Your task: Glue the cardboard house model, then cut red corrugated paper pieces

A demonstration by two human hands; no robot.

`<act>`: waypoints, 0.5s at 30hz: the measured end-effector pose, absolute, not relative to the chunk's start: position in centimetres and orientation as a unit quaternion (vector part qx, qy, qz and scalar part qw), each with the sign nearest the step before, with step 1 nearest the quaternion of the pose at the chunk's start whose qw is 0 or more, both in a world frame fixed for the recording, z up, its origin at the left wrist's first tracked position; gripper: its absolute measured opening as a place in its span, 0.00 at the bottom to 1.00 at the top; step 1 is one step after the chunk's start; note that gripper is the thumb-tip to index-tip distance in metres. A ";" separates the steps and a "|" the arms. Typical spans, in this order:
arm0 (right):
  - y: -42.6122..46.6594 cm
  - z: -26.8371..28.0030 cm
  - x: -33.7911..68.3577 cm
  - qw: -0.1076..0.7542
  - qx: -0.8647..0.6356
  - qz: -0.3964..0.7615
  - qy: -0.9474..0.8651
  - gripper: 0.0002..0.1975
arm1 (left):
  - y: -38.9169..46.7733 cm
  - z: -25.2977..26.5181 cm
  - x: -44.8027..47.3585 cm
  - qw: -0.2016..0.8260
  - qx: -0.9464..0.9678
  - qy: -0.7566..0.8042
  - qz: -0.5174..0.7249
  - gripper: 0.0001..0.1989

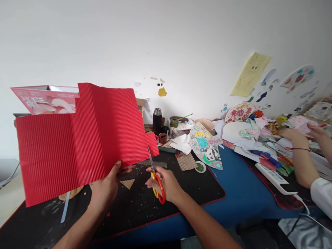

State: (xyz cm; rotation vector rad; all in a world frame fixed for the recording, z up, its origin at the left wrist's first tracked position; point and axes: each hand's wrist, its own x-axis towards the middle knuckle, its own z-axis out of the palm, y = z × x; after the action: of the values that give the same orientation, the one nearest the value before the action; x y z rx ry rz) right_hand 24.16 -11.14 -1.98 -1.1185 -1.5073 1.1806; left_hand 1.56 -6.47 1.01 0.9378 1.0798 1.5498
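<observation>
A large sheet of red corrugated cardboard (88, 141), with a stepped outline and a fold down its middle, is held up over the black mat (124, 211). My left hand (109, 181) grips its lower edge, thumb in front and fingers behind. In my right hand (167, 183) is a pair of scissors (157, 186) with red and yellow handles. The blades point up and meet the small tab at the sheet's lower right corner. Behind the sheet, a pink box (52, 102) is partly hidden.
Behind the mat stand a black thermos (157, 121) and open paint jars (163, 137). A panda-decorated board (206, 147), a brown corrugated piece (186, 161) and a ruler (158, 164) lie nearby. At right, another person's hands (294, 138) work among papers beside a white power strip (275, 178).
</observation>
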 end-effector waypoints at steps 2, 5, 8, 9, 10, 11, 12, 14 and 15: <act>-11.1 -1.8 24.2 0.443 -0.449 0.480 -0.609 0.34 | -6.5 1.2 1.7 0.490 0.380 0.448 0.644 0.16; -11.2 -1.6 24.4 0.439 -0.448 0.480 -0.614 0.36 | -6.6 1.5 1.6 0.494 0.384 0.455 0.634 0.17; -11.1 -1.7 24.5 0.425 -0.452 0.483 -0.617 0.37 | -6.7 1.9 1.5 0.499 0.386 0.458 0.626 0.21; -11.1 -1.7 24.6 0.420 -0.454 0.486 -0.618 0.38 | -6.7 1.9 1.5 0.498 0.383 0.459 0.629 0.21; -11.1 -1.8 24.6 0.416 -0.455 0.488 -0.618 0.38 | -6.7 2.0 1.5 0.496 0.379 0.460 0.631 0.21; -11.1 -1.8 24.7 0.412 -0.456 0.489 -0.619 0.39 | -6.6 1.9 1.6 0.493 0.379 0.462 0.633 0.20; -11.1 -1.8 24.7 0.409 -0.456 0.490 -0.620 0.39 | -6.5 1.7 1.5 0.488 0.384 0.464 0.632 0.19; -11.0 -1.8 24.8 0.406 -0.453 0.488 -0.627 0.39 | -6.3 1.2 1.3 0.474 0.416 0.468 0.619 0.17; -11.0 -1.8 24.8 0.406 -0.449 0.486 -0.631 0.39 | -6.2 0.8 1.1 0.462 0.439 0.469 0.612 0.17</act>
State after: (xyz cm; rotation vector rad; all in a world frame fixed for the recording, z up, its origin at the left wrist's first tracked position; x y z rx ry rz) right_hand 24.85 -11.02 -1.76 -1.1324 -1.5925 1.2252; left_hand 1.12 -6.18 0.79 1.0786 1.1525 1.5056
